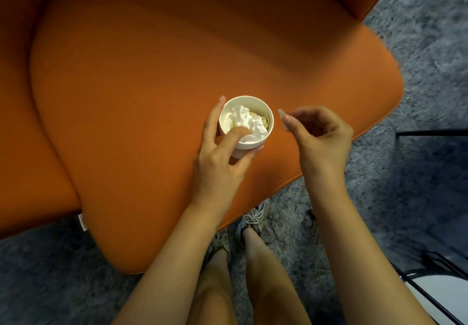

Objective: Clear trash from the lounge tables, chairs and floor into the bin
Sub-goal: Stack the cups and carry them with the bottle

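A white paper cup (263, 114) stands over the seat of an orange armchair (152, 83). It holds a crumpled white tissue (247, 120) and some pale scraps. My left hand (220, 154) grips the cup around its side, with the thumb over the rim pressing on the tissue. My right hand (319, 134) hovers just right of the cup, its fingers curled. Between thumb and fingertips it pinches a small pale scrap (281, 115), whose shape is blurred.
Grey carpet (417, 45) surrounds the armchair. My legs and laced shoes (253, 219) stand at the seat's front edge. A black metal frame with a white surface (440, 286) sits at the lower right. A small white tag (83, 220) hangs under the seat.
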Demonstrator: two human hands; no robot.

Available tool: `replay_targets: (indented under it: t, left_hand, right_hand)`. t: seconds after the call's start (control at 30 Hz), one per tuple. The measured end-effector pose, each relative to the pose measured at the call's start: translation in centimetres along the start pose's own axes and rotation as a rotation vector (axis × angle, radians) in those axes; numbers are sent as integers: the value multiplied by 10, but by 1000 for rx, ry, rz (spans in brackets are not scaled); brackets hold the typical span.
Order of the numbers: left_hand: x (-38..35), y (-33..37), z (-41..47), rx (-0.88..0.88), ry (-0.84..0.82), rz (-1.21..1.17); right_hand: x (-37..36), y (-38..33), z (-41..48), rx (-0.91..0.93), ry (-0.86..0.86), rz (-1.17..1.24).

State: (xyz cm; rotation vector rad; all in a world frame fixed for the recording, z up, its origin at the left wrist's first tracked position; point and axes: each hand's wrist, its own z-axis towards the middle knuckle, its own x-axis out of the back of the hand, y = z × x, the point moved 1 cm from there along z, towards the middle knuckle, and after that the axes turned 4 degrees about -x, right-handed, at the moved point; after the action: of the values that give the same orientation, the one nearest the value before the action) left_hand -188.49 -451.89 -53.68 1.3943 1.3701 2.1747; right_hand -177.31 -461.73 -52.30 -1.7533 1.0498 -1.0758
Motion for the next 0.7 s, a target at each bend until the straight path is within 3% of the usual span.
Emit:
replay_targets:
  t: [0.1, 0.27, 0.43, 0.7]
  left_hand:
    - [2, 2, 1, -1, -11, -1]
    - [6, 10, 2, 11, 16, 44]
    - [11, 19, -4, -58, 21, 21]
    - [45, 59, 0, -225, -18, 16]
  right_hand:
    - [-4, -24, -4, 35, -72, 54]
    - [-21, -32, -15, 49, -202, -329]
    - [-20, -32, -17, 98, -128, -561]
    - [18, -82, -42, 128, -169, -228]
